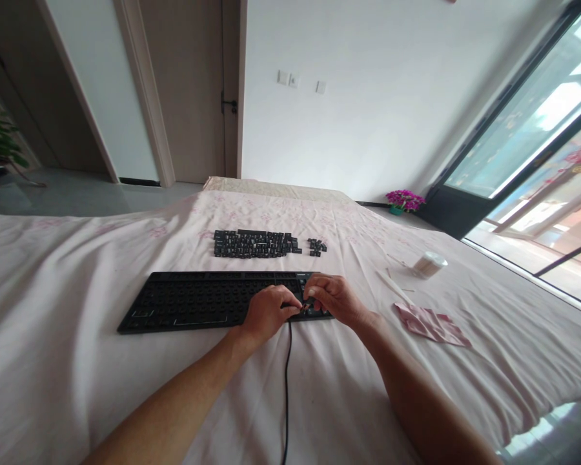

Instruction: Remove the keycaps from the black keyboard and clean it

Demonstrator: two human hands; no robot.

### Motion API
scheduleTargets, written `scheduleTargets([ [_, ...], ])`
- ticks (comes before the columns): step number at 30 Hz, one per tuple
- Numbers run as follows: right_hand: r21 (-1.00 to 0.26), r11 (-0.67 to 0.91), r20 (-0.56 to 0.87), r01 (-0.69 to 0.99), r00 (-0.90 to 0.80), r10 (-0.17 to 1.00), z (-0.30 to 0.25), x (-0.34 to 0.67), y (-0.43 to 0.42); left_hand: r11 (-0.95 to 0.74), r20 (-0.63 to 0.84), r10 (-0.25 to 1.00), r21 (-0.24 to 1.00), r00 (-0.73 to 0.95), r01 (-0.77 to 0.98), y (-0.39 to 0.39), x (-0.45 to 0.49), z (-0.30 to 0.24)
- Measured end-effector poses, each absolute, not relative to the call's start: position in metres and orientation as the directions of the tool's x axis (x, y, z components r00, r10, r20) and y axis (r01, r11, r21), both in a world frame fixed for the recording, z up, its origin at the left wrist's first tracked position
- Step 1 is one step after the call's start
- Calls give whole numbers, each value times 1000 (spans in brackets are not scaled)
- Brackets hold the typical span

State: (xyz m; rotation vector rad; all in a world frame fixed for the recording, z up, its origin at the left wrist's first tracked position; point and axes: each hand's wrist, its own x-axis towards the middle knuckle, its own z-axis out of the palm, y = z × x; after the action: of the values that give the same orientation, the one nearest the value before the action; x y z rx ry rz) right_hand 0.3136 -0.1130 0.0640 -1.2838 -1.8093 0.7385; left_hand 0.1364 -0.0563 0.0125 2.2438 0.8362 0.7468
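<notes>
Head view: black keyboard, mostly bare of keycaps, toward the near edge of the cloth-covered table. Left hand and right hand at its right end, fingers bent; cannot tell whether either grips anything. Loose keycaps toward the far edge; pink cloth toward the right.

Both forearms bare, wrists bare, fingers bare.

Both hands apparently on black keyboard

Pale floral sheet beneath keyboard, loose keycaps, cable, pink cloth and round tub
</notes>
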Motion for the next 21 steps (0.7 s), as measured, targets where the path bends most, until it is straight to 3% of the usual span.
scheduleTargets([
  [3,-769,393,304,504,-252,919,63,311,-113,-615,277,704,698,654,367,-54,136,12],
  [8,-588,549,377,594,-399,836,59,304,-112,-647,271,680,659,681,384,-52,134,10],
  [13,-496,611,405,617,-459,791,54,301,-113,-665,277,655,652,702,363,-50,132,7],
  [21,-649,484,420,588,-254,871,47,316,-112,-685,292,624,651,725,327,-50,131,10],
])
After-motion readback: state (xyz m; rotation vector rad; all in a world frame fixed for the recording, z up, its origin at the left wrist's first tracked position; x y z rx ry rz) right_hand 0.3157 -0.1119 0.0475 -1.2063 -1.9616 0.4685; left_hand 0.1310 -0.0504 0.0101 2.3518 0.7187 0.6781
